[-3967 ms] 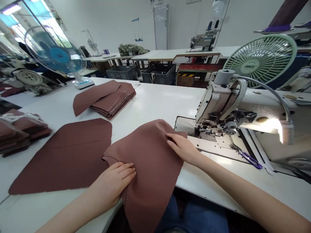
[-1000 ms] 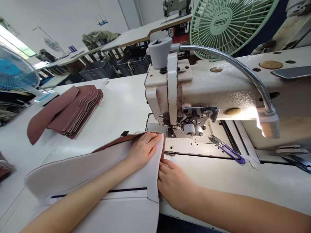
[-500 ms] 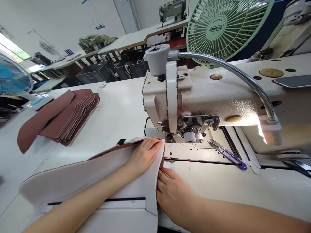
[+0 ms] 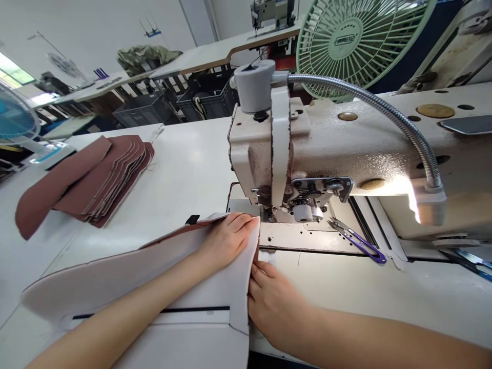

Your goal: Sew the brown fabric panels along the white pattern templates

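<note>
A padded fabric panel [image 4: 207, 292], white on the upper side with brown layers at its edge, lies in front of the sewing machine [image 4: 253, 148]. My left hand [image 4: 228, 238] is near its top right corner, fingers bent together over the edge. Lower down, my right hand [image 4: 271, 297] pinches the right edge, its fingertips partly hidden by the fabric. The corner sits just in front of the needle area, which the machine head partly covers. A black clip [image 4: 192, 219] shows at the panel's far edge, and a dark slit [image 4: 196, 309] crosses its white side.
Purple-handled thread snips [image 4: 361, 243] lie on the machine bed, and blue-handled scissors [image 4: 471, 261] at the far right. A stack of brown fabric pieces [image 4: 103, 179] rests on the left. A green fan [image 4: 348, 38] stands behind the lit machine arm.
The view has shifted slightly, so the brown stack appears further left and the machine a little higher. Both hands keep their places on the fabric panel.
</note>
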A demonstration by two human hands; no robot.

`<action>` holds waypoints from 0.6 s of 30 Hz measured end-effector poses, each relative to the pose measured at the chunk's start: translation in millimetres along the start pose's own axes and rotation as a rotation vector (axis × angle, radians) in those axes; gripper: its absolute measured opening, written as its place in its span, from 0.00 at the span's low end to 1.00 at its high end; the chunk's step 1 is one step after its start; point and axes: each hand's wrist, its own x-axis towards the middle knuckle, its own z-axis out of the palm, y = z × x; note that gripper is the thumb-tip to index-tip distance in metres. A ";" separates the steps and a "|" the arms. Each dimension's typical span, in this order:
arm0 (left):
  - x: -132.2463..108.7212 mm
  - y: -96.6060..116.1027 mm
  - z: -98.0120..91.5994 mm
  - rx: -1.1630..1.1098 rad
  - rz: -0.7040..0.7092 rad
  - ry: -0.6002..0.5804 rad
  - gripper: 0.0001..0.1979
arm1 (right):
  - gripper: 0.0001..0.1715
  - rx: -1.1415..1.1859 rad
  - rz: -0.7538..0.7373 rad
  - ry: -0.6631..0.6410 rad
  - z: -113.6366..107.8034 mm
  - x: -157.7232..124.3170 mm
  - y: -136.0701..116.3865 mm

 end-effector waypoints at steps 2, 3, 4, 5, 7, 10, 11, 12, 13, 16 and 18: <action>2.3 0.1 1.8 -0.007 -0.005 -0.005 0.20 | 0.14 -0.007 0.004 -0.018 -2.0 -1.6 2.2; 3.9 0.3 3.0 -0.008 -0.002 -0.006 0.19 | 0.14 -0.008 0.009 -0.021 -2.6 -2.8 3.8; 5.9 0.7 4.4 -0.009 0.000 -0.004 0.19 | 0.14 -0.010 0.013 -0.018 -3.0 -4.3 5.6; 8.0 1.1 6.0 -0.010 0.002 0.001 0.19 | 0.13 -0.015 0.016 -0.012 -3.4 -6.0 7.7; 12.5 2.0 9.4 -0.006 0.008 0.021 0.19 | 0.12 -0.035 0.013 0.007 -4.1 -9.9 12.0; 19.0 3.7 13.6 0.006 0.006 0.041 0.19 | 0.11 -0.069 0.002 0.052 -4.0 -15.7 18.1; 20.9 4.3 14.5 0.010 0.002 0.041 0.19 | 0.11 -0.075 0.003 0.073 -3.4 -17.4 19.8; 22.5 5.0 15.1 0.013 -0.002 0.035 0.19 | 0.11 -0.080 0.005 0.098 -2.4 -18.9 21.4; 23.9 5.7 15.4 0.016 -0.009 0.028 0.19 | 0.10 -0.084 0.008 0.123 -1.2 -20.1 22.7; 26.4 7.8 15.3 0.027 -0.026 0.010 0.18 | 0.10 -0.086 0.014 0.186 2.4 -22.5 25.7; 27.0 8.7 15.1 0.035 -0.035 0.009 0.18 | 0.09 -0.072 0.010 0.193 3.3 -23.3 26.9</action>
